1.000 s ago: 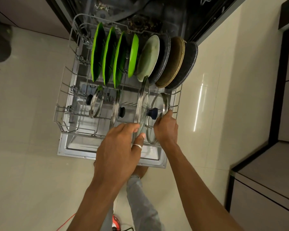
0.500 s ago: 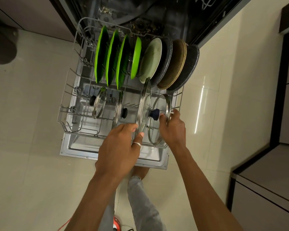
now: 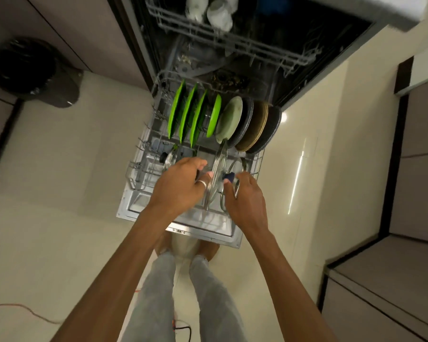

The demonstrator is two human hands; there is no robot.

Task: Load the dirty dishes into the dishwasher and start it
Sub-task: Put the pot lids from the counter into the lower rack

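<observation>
The dishwasher's lower rack is pulled out over the open door. Green plates, a pale plate and dark and brown plates stand on edge in its back row. A large glass lid with a blue knob stands upright in the front row. My left hand grips this lid's rim from the left. My right hand curls round the rim of a smaller glass lid just right of it. Another lid stands further left.
The upper rack inside the dishwasher holds white cups. A black bin stands on the floor at the left. Cabinets run along the right. My legs are right behind the door's front edge, and an orange cord lies on the floor.
My head has lifted, so more of the dishwasher and floor shows. My left hand has slid further up the large lid's left side. My right hand stays at the smaller lid.
</observation>
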